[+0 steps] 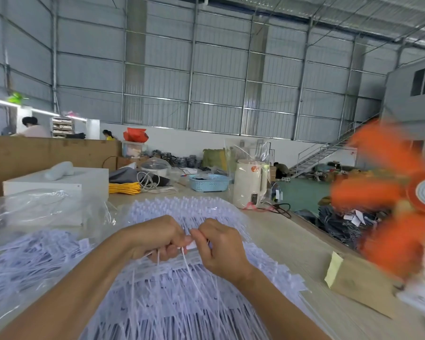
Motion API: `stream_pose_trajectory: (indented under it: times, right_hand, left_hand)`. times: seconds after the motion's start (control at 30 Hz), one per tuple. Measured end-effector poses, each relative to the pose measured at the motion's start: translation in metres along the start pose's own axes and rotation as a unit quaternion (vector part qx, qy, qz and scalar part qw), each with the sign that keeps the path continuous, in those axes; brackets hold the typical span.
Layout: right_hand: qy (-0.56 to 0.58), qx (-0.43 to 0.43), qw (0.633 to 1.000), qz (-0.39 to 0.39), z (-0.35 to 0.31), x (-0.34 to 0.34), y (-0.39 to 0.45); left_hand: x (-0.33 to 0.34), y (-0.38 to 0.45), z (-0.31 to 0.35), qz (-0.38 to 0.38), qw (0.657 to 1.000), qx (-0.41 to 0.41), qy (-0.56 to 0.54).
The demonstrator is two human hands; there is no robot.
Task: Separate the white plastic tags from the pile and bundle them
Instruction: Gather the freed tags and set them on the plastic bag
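A large pile of white plastic tags (182,298) covers the table in front of me, laid in overlapping rows. My left hand (155,238) is curled around a small bunch of tags (185,262) whose thin tails hang down from the fist. My right hand (221,246) pinches the top end of the same bunch, thumb and fingers meeting the left hand's fingertips. A second heap of white tags (27,263) lies to the left.
A clear plastic bag (39,212) and a white box (57,185) sit at the left. A spinning orange fan (402,200) blurs the right edge above a brown cardboard piece (361,283). A cream kettle (249,184), blue basket (210,182) and yellow cord (124,187) stand behind.
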State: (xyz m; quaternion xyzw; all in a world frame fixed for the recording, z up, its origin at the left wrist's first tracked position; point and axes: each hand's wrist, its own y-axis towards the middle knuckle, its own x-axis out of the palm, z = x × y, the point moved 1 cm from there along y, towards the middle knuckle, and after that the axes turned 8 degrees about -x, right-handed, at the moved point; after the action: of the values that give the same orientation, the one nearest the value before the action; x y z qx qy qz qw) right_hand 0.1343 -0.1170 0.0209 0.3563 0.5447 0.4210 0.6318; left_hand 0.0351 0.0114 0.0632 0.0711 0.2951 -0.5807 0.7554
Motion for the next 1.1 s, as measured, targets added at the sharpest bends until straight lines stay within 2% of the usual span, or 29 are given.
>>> stream_pose_trajectory:
  times: [0.2, 0.43, 0.67, 0.87, 0.93, 1.03, 1.1]
  right_hand:
    - [0.065, 0.066, 0.996, 0.012, 0.003, 0.004, 0.001]
    - [0.094, 0.083, 0.992, 0.014, 0.005, 0.011, 0.001]
    - [0.100, 0.066, 0.992, 0.027, 0.004, 0.011, 0.002]
    - [0.110, 0.063, 0.992, 0.015, 0.004, 0.009, 0.004]
    - [0.111, 0.068, 0.991, -0.006, 0.004, 0.007, 0.005]
    - [0.113, 0.106, 0.985, -0.071, 0.007, 0.002, 0.009]
    - [0.107, 0.133, 0.979, -0.110, 0.005, 0.001, 0.013]
  left_hand:
    - [0.000, -0.001, 0.001, -0.029, 0.992, -0.045, -0.110]
    - [0.004, -0.004, 0.004, -0.046, 0.974, -0.127, -0.182]
    - [0.005, -0.004, -0.001, -0.144, 0.923, -0.175, -0.311]
    - [0.006, -0.005, -0.004, -0.230, 0.878, -0.160, -0.388]
    - [0.007, -0.005, -0.007, -0.198, 0.898, -0.149, -0.363]
    - [0.008, -0.002, -0.014, -0.060, 0.982, -0.043, -0.173]
    - [0.008, -0.003, -0.015, 0.022, 0.997, 0.016, -0.079]
